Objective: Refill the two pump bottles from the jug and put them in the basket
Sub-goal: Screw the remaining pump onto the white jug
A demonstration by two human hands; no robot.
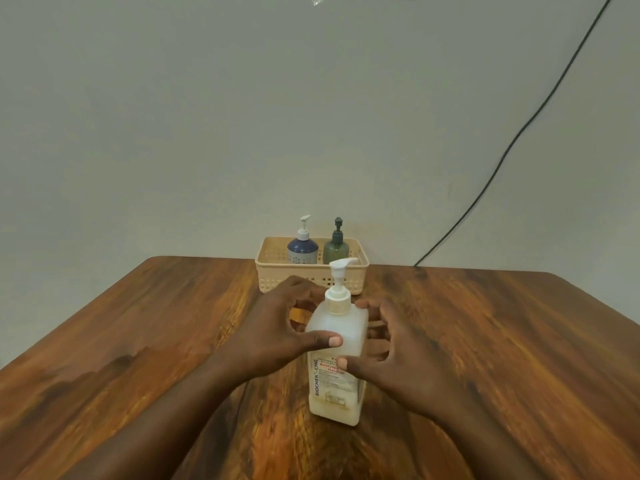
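While both pump bottles are standing in the basket (273, 271), two hands are closing around the jug (334, 375).

Upright on the wooden table (138, 341), the translucent jug with its white pump top is sitting near the front edge, just before the basket. The left hand (273, 337) is gripping its upper body, thumb lying across the front; the right hand (391, 358) is touching the other side with its fingers spread and its thumb pressing the label. Behind, the blue bottle (302, 251) and the green bottle (335, 251) are standing side by side.
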